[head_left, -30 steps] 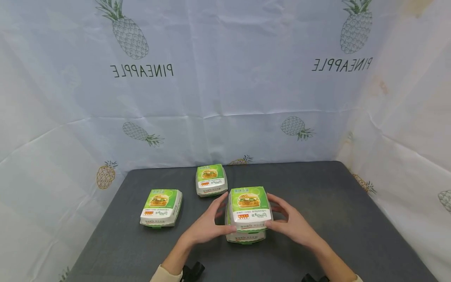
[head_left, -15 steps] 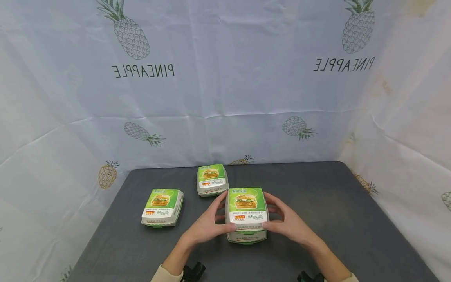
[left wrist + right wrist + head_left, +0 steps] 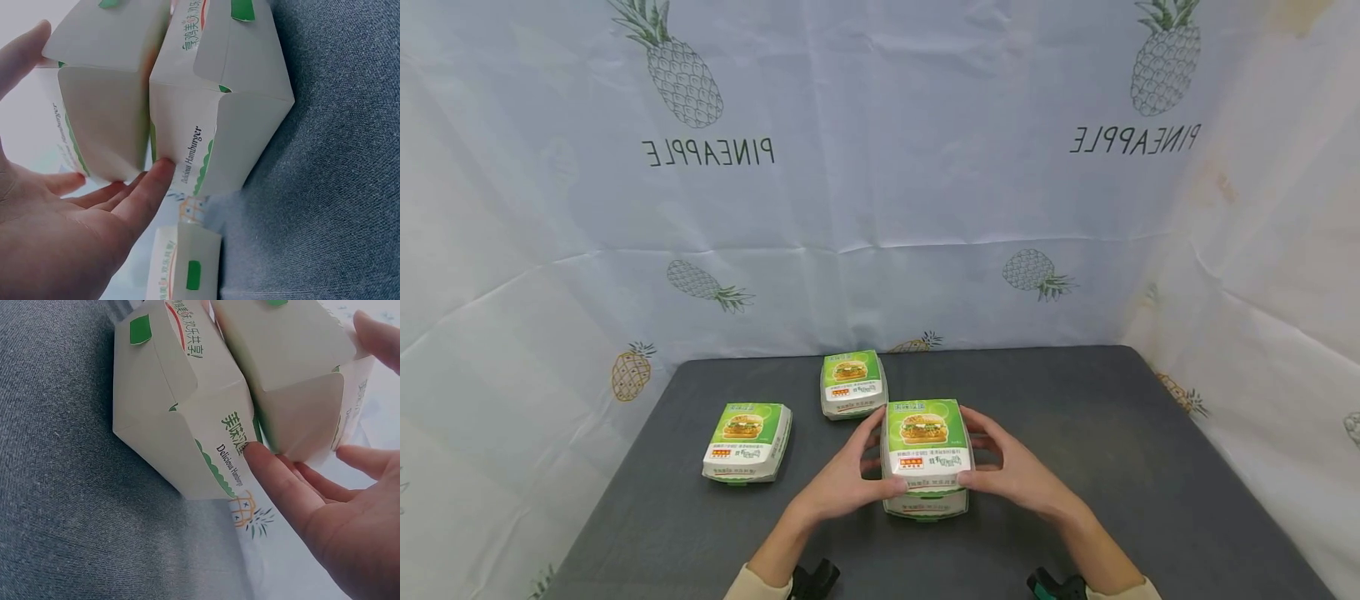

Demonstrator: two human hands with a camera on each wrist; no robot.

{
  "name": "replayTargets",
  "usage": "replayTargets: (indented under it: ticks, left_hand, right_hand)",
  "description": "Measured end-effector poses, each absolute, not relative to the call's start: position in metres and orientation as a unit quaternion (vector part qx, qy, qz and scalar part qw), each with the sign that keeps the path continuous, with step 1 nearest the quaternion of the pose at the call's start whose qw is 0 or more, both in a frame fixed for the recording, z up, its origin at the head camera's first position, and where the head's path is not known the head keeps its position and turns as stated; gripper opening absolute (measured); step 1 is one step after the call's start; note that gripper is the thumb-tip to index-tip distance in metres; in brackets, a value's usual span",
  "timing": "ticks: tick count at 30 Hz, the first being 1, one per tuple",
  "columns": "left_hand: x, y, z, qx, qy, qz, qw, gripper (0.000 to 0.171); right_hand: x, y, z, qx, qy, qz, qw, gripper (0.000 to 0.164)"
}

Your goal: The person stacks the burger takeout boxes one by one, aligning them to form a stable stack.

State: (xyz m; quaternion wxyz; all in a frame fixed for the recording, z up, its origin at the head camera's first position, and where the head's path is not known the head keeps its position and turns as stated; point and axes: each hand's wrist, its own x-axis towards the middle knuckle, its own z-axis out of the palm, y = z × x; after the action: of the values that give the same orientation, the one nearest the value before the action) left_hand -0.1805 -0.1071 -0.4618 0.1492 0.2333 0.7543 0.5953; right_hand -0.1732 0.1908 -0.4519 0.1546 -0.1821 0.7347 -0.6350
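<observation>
My left hand (image 3: 847,483) and right hand (image 3: 1022,479) hold a green-and-white burger box (image 3: 927,442) from both sides. Each thumb lies at its front corner and the fingers run along its side. Directly beneath is a second burger box (image 3: 925,505), mostly hidden from above, with the held one squarely over it. The wrist views show the upper box (image 3: 103,112) against or just above the lower box (image 3: 150,412); whether its full weight rests there I cannot tell. One lower fingertip of each hand touches the lower box's side.
Another burger box (image 3: 747,443) sits on the dark grey table (image 3: 1075,433) to the left. One more burger box (image 3: 853,385) stands behind the stack, close to my left fingertips. A white pineapple-print cloth (image 3: 917,192) hangs behind and along both sides.
Between my hands the upper burger box has shifted slightly left and now lines up over the lower one. My right hand moved left with it. The other boxes have stayed put.
</observation>
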Motion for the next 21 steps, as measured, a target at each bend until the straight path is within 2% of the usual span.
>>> replayTargets:
  ticks: [21]
  left_hand:
    - [-0.1817, -0.1086, -0.4615, 0.232, 0.762, 0.585, 0.153, 0.102]
  right_hand:
    - [-0.175, 0.1911, -0.4558, -0.192, 0.734, -0.629, 0.172, 0.095]
